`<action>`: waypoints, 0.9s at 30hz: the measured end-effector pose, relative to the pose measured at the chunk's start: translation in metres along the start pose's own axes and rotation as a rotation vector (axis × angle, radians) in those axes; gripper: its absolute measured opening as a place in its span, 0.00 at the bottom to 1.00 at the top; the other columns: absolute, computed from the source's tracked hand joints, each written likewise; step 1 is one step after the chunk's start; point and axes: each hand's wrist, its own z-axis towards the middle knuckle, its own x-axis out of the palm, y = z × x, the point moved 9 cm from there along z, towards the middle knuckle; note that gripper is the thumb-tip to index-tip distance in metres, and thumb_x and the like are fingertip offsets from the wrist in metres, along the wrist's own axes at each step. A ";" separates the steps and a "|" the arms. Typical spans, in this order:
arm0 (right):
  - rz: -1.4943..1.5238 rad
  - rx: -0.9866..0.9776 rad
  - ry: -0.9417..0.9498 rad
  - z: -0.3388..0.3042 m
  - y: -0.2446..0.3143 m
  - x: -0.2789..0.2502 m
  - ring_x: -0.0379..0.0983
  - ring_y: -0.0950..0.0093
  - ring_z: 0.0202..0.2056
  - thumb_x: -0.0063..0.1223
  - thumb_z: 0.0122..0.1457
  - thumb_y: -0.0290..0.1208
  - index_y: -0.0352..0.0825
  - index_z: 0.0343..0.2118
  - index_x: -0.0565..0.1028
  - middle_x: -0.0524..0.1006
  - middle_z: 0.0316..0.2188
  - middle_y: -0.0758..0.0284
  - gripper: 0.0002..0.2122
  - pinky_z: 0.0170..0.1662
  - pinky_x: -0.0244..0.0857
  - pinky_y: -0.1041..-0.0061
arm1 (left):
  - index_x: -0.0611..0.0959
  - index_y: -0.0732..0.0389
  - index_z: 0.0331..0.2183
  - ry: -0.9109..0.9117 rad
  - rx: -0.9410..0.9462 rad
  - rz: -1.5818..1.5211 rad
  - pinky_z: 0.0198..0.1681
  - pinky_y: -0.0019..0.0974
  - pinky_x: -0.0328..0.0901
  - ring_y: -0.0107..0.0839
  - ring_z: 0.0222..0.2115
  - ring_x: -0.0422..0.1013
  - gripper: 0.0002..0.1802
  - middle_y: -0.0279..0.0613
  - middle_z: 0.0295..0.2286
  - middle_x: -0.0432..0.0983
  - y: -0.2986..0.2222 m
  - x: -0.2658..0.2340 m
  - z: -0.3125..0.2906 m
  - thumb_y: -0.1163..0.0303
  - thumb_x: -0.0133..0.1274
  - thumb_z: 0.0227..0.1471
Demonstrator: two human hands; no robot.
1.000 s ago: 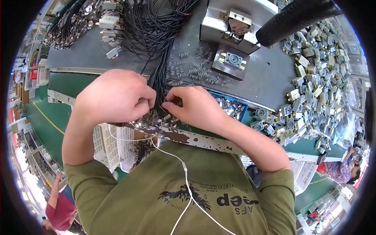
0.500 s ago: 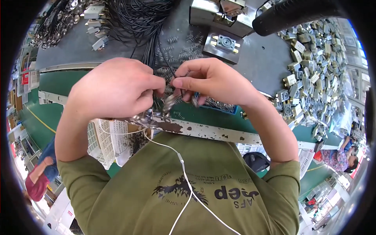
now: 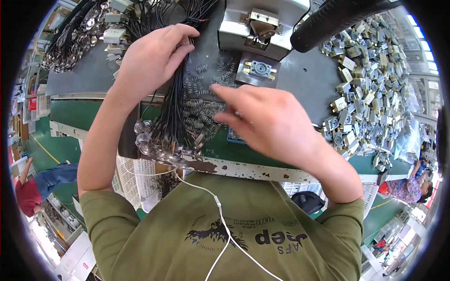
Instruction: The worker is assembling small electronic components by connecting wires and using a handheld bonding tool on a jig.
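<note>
Left hand: the left hand (image 3: 152, 58) lies at eleven o'clock, fingers curled loosely over the bundle of thin black wires (image 3: 176, 100); whether it grips them is hard to tell.
Right hand: the right hand (image 3: 269, 124) is open, fingers extended toward nine o'clock over the small coiled steel springs (image 3: 199, 117); holding nothing visible.
Wires: on the grey table (image 3: 300, 82); clear round caps (image 3: 150, 143) at seven o'clock.

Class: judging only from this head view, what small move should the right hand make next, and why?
Probably lower the right hand to pinch one spring: its fingertips hover open over the loose springs, while the left hand rests on the black wire bundle.
</note>
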 end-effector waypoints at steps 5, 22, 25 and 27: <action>0.488 0.557 0.383 -0.095 -0.024 0.050 0.78 0.72 0.24 0.55 0.67 0.31 0.30 0.45 0.82 0.79 0.23 0.60 0.11 0.31 0.71 0.71 | 0.80 0.62 0.41 0.008 -0.036 0.037 0.41 0.41 0.72 0.43 0.37 0.78 0.11 0.43 0.33 0.80 0.016 0.007 -0.001 0.71 0.61 0.56; 0.329 0.505 -0.005 -0.104 -0.071 0.006 0.81 0.72 0.33 0.61 0.61 0.21 0.36 0.60 0.75 0.83 0.34 0.61 0.22 0.39 0.74 0.73 | 0.79 0.59 0.30 0.102 0.213 -0.193 0.35 0.41 0.71 0.41 0.32 0.76 0.09 0.38 0.28 0.78 -0.077 0.068 0.062 0.67 0.62 0.51; 0.271 0.572 0.005 -0.104 -0.086 0.005 0.81 0.66 0.32 0.59 0.60 0.21 0.38 0.66 0.67 0.82 0.32 0.60 0.30 0.38 0.74 0.70 | 0.79 0.60 0.30 0.120 0.247 -0.203 0.36 0.41 0.71 0.41 0.32 0.77 0.08 0.39 0.27 0.78 -0.076 0.075 0.059 0.69 0.62 0.51; 0.126 0.602 0.004 -0.096 -0.096 -0.002 0.80 0.60 0.30 0.56 0.58 0.22 0.39 0.69 0.61 0.82 0.31 0.58 0.34 0.37 0.74 0.65 | 0.81 0.60 0.31 0.132 0.204 -0.219 0.36 0.42 0.71 0.41 0.32 0.77 0.06 0.40 0.27 0.78 -0.073 0.080 0.059 0.71 0.61 0.51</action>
